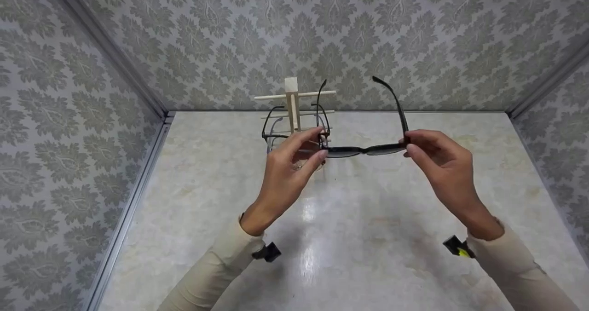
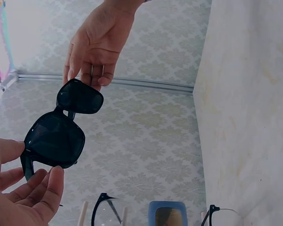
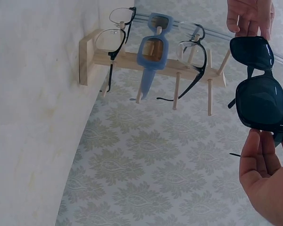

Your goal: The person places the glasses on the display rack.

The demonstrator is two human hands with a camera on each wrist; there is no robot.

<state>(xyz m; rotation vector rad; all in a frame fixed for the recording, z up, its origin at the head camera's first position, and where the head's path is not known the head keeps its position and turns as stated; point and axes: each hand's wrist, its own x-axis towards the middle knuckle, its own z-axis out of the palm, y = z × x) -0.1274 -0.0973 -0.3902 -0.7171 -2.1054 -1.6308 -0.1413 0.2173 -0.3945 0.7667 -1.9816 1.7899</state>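
Observation:
A pair of black sunglasses point(image 1: 343, 152) with dark lenses is held in the air between both hands, in front of a wooden glasses stand point(image 1: 293, 111). My left hand point(image 1: 287, 168) pinches one end of the frame near the hinge, between thumb and fingers. At the opposite hinge, my right hand point(image 1: 444, 164) grips the other end the same way. Both temples are unfolded and point away toward the back wall. Both wrist views show the dark lenses of the sunglasses point(image 3: 262, 102) from the front, with fingers at each end.
Several glasses hang on the stand's pegs: clear-lensed glasses point(image 3: 205, 63) with dark temples, blue-framed sunglasses point(image 3: 163, 54) with brown lenses, and another clear-lensed pair point(image 3: 114, 54) near the base. The stand is on a pale marbled table point(image 1: 359, 237), with patterned walls point(image 1: 299, 35) at the back and sides.

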